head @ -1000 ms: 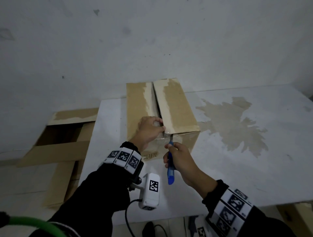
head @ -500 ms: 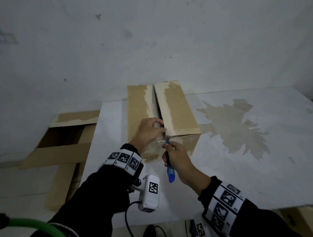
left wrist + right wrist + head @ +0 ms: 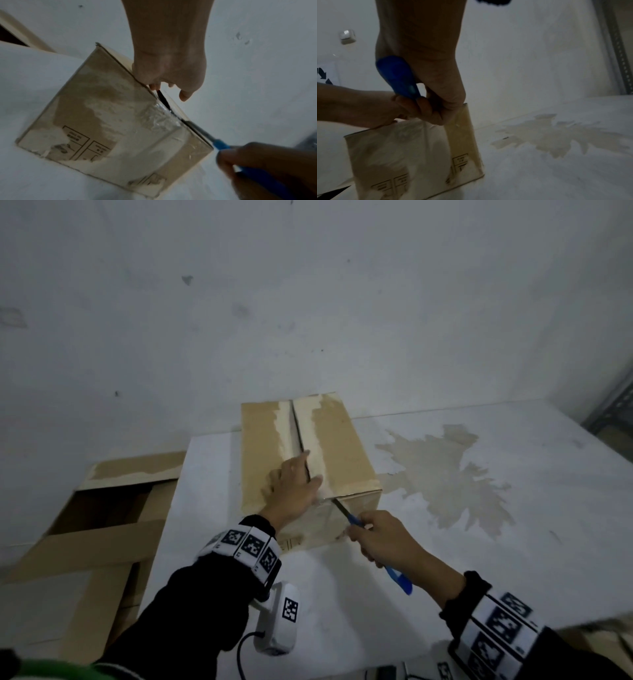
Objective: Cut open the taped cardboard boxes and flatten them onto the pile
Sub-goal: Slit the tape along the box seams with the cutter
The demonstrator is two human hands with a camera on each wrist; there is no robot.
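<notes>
A brown cardboard box (image 3: 342, 446) stands on the white table (image 3: 513, 559), its top seam split open along the middle. My left hand (image 3: 294, 487) lies flat on the box's top beside the seam, fingers stretched forward. In the left wrist view the left hand (image 3: 169, 70) rests at the top edge, above crumpled clear tape (image 3: 159, 119) on the near face. My right hand (image 3: 387, 537) grips a blue-handled knife (image 3: 346, 515), and its blade tip touches the near top edge at the seam. In the right wrist view, the knife's handle (image 3: 399, 75) sticks out of my fist.
Flattened cardboard (image 3: 102, 542) lies piled to the left of the table, lower down. A tan stain (image 3: 445, 474) marks the tabletop right of the box. A metal rack (image 3: 613, 405) stands at the far right. A white wall rises close behind the box.
My left hand has uncurled from the near edge and now lies flat on the top. My right hand has swung right, so the knife slants in toward the seam's near end.
</notes>
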